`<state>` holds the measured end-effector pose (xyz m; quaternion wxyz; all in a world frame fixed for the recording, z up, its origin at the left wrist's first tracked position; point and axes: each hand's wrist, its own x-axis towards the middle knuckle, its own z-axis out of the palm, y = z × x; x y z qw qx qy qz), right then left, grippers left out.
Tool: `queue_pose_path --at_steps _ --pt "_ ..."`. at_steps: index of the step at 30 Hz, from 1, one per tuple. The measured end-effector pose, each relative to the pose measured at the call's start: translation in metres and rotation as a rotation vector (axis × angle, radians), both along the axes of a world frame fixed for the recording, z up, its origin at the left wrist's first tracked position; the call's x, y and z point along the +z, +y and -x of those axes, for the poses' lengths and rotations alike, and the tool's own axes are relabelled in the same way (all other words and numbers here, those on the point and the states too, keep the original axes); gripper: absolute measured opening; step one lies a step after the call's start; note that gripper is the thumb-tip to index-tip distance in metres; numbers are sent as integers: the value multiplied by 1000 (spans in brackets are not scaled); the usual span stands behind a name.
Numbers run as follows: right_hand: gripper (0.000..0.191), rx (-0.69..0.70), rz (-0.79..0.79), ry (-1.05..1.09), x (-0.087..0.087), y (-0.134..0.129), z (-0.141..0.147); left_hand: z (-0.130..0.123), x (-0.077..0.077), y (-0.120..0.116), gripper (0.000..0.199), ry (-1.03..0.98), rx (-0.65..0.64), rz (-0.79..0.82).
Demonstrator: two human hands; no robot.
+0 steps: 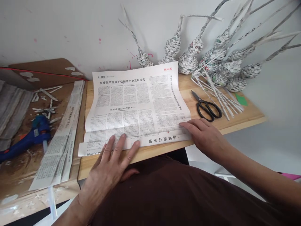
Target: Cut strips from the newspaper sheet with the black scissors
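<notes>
Spread flat over the counter (246,118): newspaper sheet (138,103), with a narrow fold along the near edge. Pressing on that fold at near left with the left hand (105,169), fingers spread wide, gripping nothing. Touching the near right corner with the right hand (210,138), fingers slightly bent; cannot tell whether pinching, with the thumb hidden.

Could go crooked at the fold, judging by the strip jutting past the sheet at near left. Might wrinkle or tear if pulled unevenly between hands. Might slip over the counter's near edge, being closest to it at right. Could nudge the scissors (201,101), just beside the sheet, with a swing right.

Tight at far side, near the woven paper bulbs (188,62); tight at left too, beside the newspaper strips (57,150). Better room at far right, past the scissors and paper sticks (223,100).
</notes>
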<state>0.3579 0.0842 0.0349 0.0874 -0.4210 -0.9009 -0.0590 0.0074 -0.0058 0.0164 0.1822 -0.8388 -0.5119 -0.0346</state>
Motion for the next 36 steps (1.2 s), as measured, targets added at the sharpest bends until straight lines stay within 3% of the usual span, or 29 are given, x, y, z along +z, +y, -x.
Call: queue_pose_path --at_steps 7,11,14,18,25,27,31,36 --pt "38 91 -167 -99 6 -3 5 -14 2 -2 101 -62 45 80" --pt "38 195 -158 -129 9 1 6 -14 1 -2 96 -67 18 73" --pt "39 218 -171 -143 10 3 6 -16 -4 1 90 -105 -76 56" --pt "39 197 -261 -146 9 -1 4 -22 -8 4 87 -107 -163 42" --pt "35 46 -269 -215 -2 -34 8 -38 2 3 92 3 -81 92" --pt "45 5 -236 -219 -3 -46 18 -44 5 4 98 36 -52 112" --pt "90 -104 -97 -264 3 -61 45 -53 8 5 107 71 -11 157" --pt "100 -173 -8 -394 13 -63 68 -55 5 3 101 49 -9 125"
